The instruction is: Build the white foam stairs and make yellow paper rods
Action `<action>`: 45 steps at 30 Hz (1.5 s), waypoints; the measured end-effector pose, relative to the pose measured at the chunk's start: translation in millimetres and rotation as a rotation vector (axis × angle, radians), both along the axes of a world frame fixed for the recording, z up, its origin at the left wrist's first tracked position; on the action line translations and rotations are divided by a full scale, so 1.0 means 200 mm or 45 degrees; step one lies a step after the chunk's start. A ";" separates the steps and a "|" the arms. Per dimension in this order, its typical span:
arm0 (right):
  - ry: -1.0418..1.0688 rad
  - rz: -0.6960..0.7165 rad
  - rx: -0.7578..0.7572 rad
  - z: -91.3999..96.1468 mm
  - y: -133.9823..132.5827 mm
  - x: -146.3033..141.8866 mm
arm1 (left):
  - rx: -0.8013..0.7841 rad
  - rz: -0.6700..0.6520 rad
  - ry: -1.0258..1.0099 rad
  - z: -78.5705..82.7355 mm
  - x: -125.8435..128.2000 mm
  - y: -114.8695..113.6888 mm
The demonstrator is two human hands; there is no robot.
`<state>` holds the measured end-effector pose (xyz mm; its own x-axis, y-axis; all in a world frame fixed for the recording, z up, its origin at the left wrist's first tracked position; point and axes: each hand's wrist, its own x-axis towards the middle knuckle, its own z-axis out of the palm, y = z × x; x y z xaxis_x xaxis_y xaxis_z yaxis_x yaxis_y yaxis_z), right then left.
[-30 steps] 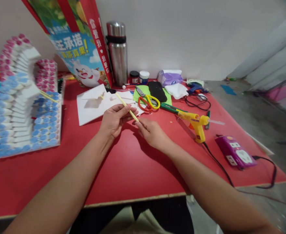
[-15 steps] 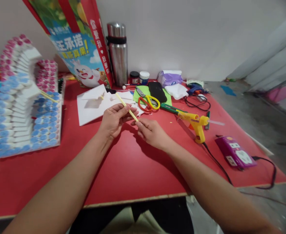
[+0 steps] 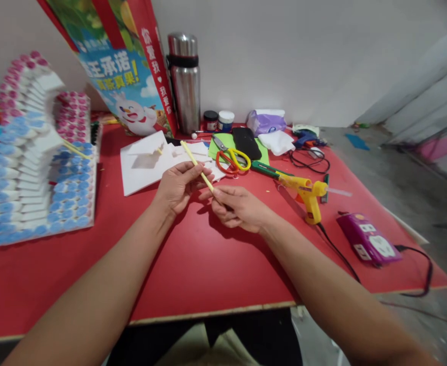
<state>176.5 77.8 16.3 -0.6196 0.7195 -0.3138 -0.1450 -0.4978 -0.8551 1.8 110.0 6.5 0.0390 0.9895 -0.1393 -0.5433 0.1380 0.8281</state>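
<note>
A thin pale-yellow stick, perhaps a rolled paper tube, slants between my two hands above the red table. My left hand pinches its middle between thumb and fingers. At the lower end, my right hand has its thumb and fingers closed on the stick. White paper sheets lie just behind my left hand. Scissors with one red and one yellow handle rest beyond my right hand, partly on a green sheet.
At the left stands a white model covered in blue and pink rolls. A printed bag, steel flask and two small jars line the wall. Rightward lie a yellow glue gun, its cord, and a purple power box.
My right hand has shifted slightly along the stick's lower end, and its fingers are more spread. My left hand keeps its grip in about the same place.
</note>
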 end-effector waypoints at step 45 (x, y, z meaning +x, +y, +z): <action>-0.151 -0.077 0.059 0.01 0.01 0.02 | 0.060 -0.048 0.145 0.01 0.08 -0.06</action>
<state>179.9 80.5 18.5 -0.5351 0.7698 -0.3479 -0.0700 -0.4508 -0.8899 17.5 98.5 8.4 0.0630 0.9932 -0.0982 -0.4407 0.1159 0.8901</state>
